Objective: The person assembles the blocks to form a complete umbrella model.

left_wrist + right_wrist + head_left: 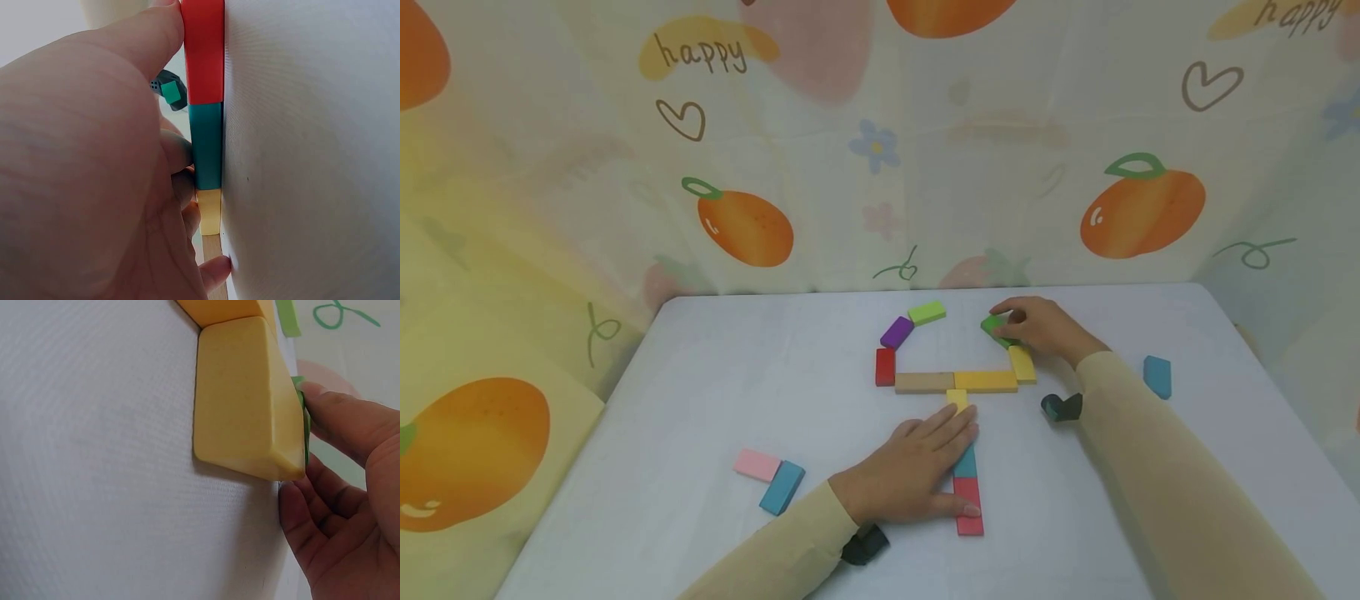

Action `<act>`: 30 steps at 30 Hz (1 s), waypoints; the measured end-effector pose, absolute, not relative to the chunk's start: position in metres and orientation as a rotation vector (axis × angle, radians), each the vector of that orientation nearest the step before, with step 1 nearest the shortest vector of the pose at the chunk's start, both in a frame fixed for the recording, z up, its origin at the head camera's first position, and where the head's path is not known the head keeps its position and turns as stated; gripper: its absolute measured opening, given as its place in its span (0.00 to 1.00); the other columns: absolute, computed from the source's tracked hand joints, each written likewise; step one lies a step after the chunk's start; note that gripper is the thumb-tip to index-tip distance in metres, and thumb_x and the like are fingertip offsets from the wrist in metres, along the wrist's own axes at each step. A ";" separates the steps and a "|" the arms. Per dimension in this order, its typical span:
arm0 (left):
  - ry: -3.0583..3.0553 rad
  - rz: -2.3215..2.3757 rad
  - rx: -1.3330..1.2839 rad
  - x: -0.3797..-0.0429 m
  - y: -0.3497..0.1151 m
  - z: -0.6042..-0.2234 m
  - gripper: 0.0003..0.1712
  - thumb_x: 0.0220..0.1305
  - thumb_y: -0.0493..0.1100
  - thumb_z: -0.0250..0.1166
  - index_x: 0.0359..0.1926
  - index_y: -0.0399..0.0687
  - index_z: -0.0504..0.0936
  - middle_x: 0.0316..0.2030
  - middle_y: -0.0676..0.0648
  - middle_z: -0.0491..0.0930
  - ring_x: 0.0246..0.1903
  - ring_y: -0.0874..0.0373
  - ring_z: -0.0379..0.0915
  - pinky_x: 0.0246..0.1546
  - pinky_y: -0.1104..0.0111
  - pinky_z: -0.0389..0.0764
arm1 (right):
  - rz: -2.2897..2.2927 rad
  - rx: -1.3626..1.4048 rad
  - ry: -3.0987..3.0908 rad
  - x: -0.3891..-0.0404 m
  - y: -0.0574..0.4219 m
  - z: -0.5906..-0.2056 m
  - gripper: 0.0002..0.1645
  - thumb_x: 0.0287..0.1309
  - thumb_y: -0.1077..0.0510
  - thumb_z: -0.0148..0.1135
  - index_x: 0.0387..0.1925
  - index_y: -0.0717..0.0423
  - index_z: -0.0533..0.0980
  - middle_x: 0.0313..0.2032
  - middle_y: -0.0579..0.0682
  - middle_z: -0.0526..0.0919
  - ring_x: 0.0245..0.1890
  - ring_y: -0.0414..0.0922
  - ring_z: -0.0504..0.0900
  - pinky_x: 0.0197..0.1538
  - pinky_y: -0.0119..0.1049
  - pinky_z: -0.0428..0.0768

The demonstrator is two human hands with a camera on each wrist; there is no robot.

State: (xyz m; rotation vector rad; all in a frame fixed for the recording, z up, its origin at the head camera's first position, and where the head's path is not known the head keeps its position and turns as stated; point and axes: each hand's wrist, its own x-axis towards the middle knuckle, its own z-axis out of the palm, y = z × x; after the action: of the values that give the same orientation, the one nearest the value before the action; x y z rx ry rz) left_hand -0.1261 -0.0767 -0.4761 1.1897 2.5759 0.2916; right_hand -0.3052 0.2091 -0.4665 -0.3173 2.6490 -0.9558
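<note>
The green block [989, 325], at eleven o'clock from the yellow block [1022, 365], is pinched by the right hand [1043, 327] and best slid flat without nudging its neighbour, while the left hand [917, 468], fingers extended, rests on the six-o'clock block column [966, 462], with no container in view on the counter [662, 433].

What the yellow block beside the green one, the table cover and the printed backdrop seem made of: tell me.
Yellow block: probably painted wood, possibly plastic; smooth, low sheen, even colour, rounded corners.
Table cover: likely woven cloth, matte, with fine ribbing in the wrist views.
Printed backdrop: perhaps thin cloth, matte, with faint creases.
</note>
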 end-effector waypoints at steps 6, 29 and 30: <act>2.577 0.299 1.190 -0.126 -0.077 -0.476 0.59 0.73 0.78 0.58 0.90 0.54 0.49 0.88 0.55 0.39 0.85 0.56 0.30 0.78 0.48 0.58 | -0.956 -0.322 2.642 -0.305 0.209 -0.467 0.27 0.76 0.53 0.69 0.71 0.56 0.79 0.58 0.64 0.81 0.55 0.60 0.77 0.62 0.60 0.78; 2.582 0.299 1.206 -0.126 -0.078 -0.477 0.59 0.73 0.78 0.57 0.90 0.54 0.48 0.88 0.55 0.38 0.85 0.57 0.29 0.78 0.50 0.57 | -0.983 -0.380 2.634 -0.306 0.210 -0.467 0.27 0.76 0.54 0.69 0.70 0.57 0.79 0.54 0.61 0.83 0.51 0.58 0.78 0.57 0.54 0.79; 2.581 0.299 1.205 -0.126 -0.078 -0.477 0.59 0.73 0.78 0.57 0.90 0.54 0.48 0.88 0.55 0.38 0.85 0.57 0.29 0.78 0.50 0.57 | -0.983 -0.386 2.632 -0.306 0.210 -0.467 0.27 0.76 0.54 0.69 0.71 0.57 0.79 0.54 0.61 0.82 0.51 0.58 0.78 0.57 0.54 0.79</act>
State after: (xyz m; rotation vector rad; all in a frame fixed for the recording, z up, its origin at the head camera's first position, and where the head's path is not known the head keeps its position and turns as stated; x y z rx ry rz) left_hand -0.1263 -0.0777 -0.4774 1.2048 2.5811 0.2995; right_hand -0.3064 0.2103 -0.4674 -0.3856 2.6320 -0.9831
